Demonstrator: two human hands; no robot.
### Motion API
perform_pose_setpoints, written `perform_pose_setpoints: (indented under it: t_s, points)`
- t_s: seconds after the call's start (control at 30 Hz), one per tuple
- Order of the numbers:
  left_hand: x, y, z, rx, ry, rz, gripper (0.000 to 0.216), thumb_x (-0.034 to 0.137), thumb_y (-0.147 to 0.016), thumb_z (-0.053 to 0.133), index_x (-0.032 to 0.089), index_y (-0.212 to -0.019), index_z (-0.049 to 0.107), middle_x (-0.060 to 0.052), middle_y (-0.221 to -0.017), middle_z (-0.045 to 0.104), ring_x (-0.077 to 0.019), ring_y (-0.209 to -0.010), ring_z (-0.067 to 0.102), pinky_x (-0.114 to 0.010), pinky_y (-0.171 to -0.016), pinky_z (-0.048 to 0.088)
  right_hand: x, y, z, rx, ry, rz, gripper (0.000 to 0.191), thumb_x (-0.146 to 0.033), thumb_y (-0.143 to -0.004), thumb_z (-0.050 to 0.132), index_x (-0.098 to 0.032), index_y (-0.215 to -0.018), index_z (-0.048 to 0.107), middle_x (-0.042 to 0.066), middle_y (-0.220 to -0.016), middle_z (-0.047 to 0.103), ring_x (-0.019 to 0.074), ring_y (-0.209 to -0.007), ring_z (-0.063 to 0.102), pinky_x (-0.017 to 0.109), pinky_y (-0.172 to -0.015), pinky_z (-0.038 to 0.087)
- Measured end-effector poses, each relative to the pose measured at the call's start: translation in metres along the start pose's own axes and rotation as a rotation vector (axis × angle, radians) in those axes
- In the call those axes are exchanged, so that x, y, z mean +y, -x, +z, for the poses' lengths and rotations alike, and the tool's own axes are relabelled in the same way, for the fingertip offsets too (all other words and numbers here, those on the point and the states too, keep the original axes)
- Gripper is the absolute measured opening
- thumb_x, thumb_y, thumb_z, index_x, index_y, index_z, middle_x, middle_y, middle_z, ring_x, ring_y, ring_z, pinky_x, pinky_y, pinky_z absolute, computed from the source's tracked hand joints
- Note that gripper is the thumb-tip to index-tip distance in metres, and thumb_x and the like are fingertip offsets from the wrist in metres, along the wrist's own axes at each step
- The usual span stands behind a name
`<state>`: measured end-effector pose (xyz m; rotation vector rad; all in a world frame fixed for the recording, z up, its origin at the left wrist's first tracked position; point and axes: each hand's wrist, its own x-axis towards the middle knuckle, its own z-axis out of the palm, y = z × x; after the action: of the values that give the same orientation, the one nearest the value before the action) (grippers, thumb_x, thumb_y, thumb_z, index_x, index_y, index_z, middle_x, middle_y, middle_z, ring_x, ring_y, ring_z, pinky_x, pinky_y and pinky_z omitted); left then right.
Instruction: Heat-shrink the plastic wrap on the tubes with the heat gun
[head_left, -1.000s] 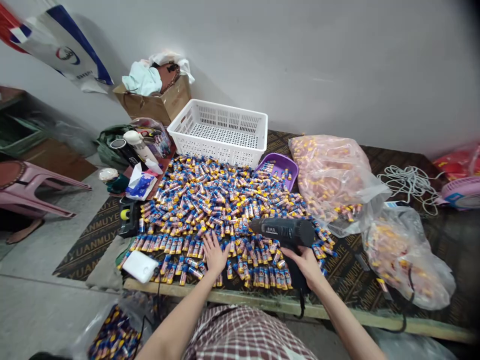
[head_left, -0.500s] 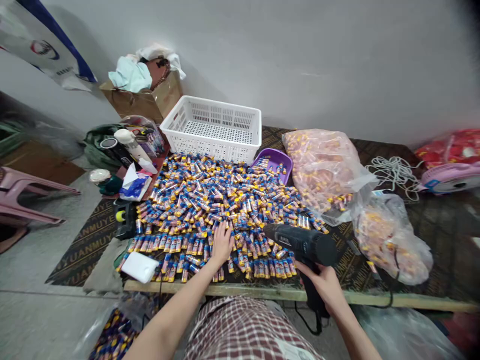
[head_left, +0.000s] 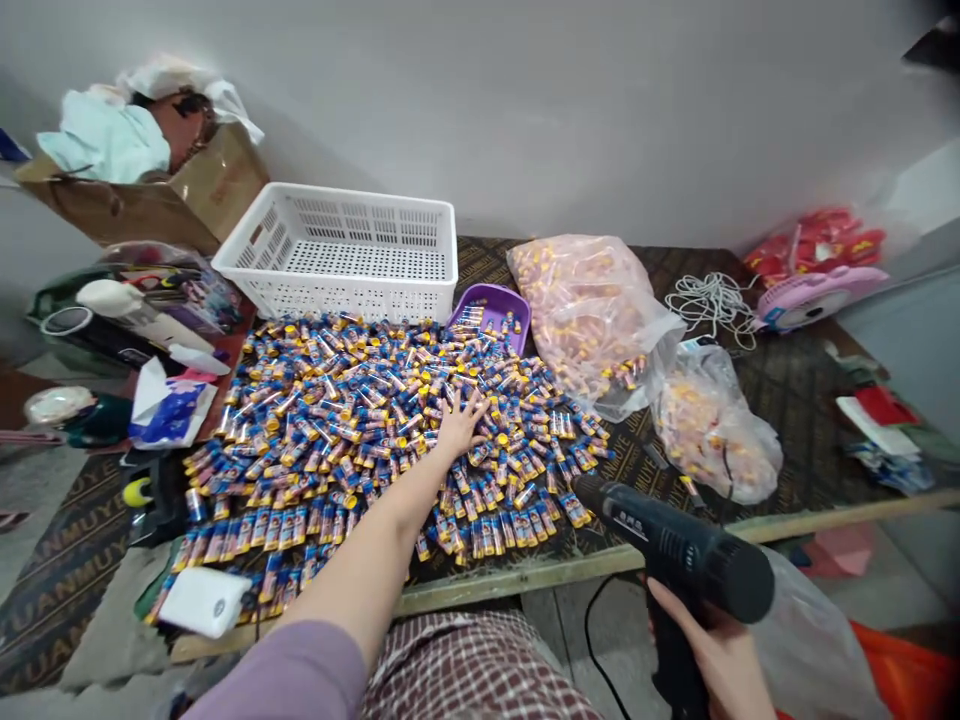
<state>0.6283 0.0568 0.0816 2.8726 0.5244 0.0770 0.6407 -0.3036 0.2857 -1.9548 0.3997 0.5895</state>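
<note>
My left hand rests on a pile of small blue-and-yellow capped tubes, its fingers spread. In my right hand is a black heat gun, gripped by its handle at the table's front edge. Its nozzle points left toward the tubes. Several tubes lie side by side in a row along the front of the pile. Behind the pile, a purple tray holds a few more tubes.
A white plastic basket stands at the back. To the right lie a large bag of yellow-capped pieces, a smaller bag, white cord and a pink fan. A white power bank and tape dispenser are at left.
My view has swung to the right. My left hand has reached farther back over the pile, fingers spreading. The heat gun has moved right and nearer to me, off the tubes.
</note>
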Motion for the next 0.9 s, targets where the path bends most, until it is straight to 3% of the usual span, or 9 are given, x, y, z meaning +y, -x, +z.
perform_pose_setpoints:
  t_s: [0.13, 0.27, 0.37, 0.47, 0.57, 0.7, 0.8, 0.9]
  points:
    - [0.040, -0.023, 0.012, -0.034, 0.086, -0.182, 0.065, 0.054, -0.082, 0.040, 0.029, -0.140, 0.025, -0.008, -0.150, 0.013, -0.0389, -0.135, 0.007, -0.063, -0.101, 0.017, 0.010, -0.007, -0.014, 0.038, -0.016, 0.021, 0.055, -0.041, -0.047, 0.081, -0.010, -0.089, 0.064, 0.004, -0.053, 0.064, 0.0166, -0.041, 0.054, 0.026, -0.038, 0.043]
    - [0.065, -0.027, 0.010, -0.125, 0.180, -0.139, 0.057, 0.039, -0.086, 0.040, 0.031, -0.140, 0.025, -0.007, -0.149, 0.017, -0.0379, -0.135, 0.009, -0.065, -0.098, 0.022, 0.008, -0.021, -0.016, 0.002, -0.038, 0.046, 0.053, -0.040, -0.048, 0.081, -0.010, -0.087, 0.063, 0.004, -0.053, 0.064, 0.0167, -0.042, 0.054, 0.026, -0.038, 0.043]
    - [0.064, -0.007, -0.004, -0.127, 0.243, -0.062, 0.051, 0.033, -0.088, 0.037, 0.035, -0.138, 0.027, -0.003, -0.148, 0.021, -0.0353, -0.134, 0.014, -0.066, -0.098, 0.022, 0.002, -0.033, -0.007, -0.059, -0.034, 0.039, 0.046, -0.039, -0.049, 0.081, -0.011, -0.081, 0.063, 0.004, -0.052, 0.063, 0.0173, -0.043, 0.055, 0.026, -0.039, 0.044]
    - [0.048, 0.043, -0.015, 0.019, 0.292, -0.112, 0.042, 0.031, -0.088, 0.036, 0.029, -0.130, 0.042, -0.004, -0.145, 0.029, -0.0285, -0.132, 0.024, -0.056, -0.103, 0.025, -0.007, -0.046, 0.009, -0.157, -0.016, 0.001, 0.041, -0.040, -0.051, 0.079, -0.012, -0.078, 0.065, 0.004, -0.050, 0.063, 0.0176, -0.041, 0.055, 0.027, -0.039, 0.044]
    - [0.030, 0.112, -0.015, 0.191, 0.313, -0.319, 0.035, 0.028, -0.087, 0.038, 0.021, -0.116, 0.055, -0.010, -0.132, 0.045, -0.0236, -0.124, 0.038, -0.045, -0.103, 0.031, -0.017, -0.059, 0.030, -0.253, -0.010, -0.052, 0.036, -0.042, -0.053, 0.078, -0.014, -0.072, 0.064, 0.003, -0.048, 0.061, 0.0171, -0.039, 0.054, 0.027, -0.038, 0.043]
    - [0.017, 0.191, -0.004, 0.352, 0.261, -0.670, 0.033, 0.028, -0.085, 0.040, 0.018, -0.113, 0.056, -0.013, -0.132, 0.042, -0.0260, -0.123, 0.039, -0.045, -0.101, 0.034, -0.031, -0.074, 0.062, -0.393, 0.035, -0.114, 0.035, -0.043, -0.055, 0.076, -0.014, -0.070, 0.063, 0.003, -0.047, 0.060, 0.0171, -0.039, 0.053, 0.027, -0.037, 0.042]
    - [0.017, 0.224, 0.009, 0.443, 0.237, -1.037, 0.040, 0.031, -0.083, 0.044, 0.018, -0.120, 0.050, -0.016, -0.135, 0.036, -0.0302, -0.125, 0.036, -0.049, -0.099, 0.034, -0.039, -0.081, 0.086, -0.485, 0.080, -0.218, 0.037, -0.042, -0.057, 0.075, -0.014, -0.079, 0.066, 0.005, -0.060, 0.067, 0.0185, -0.046, 0.057, 0.029, -0.044, 0.046]
    - [0.018, 0.238, 0.024, 0.502, 0.243, -1.510, 0.056, 0.041, -0.078, 0.052, 0.021, -0.129, 0.039, -0.019, -0.137, 0.030, -0.0377, -0.125, 0.034, -0.057, -0.093, 0.034, -0.043, -0.080, 0.106, -0.590, 0.116, -0.353, 0.039, -0.039, -0.058, 0.075, -0.014, -0.087, 0.068, 0.009, -0.085, 0.071, 0.0231, -0.072, 0.064, 0.032, -0.064, 0.051]
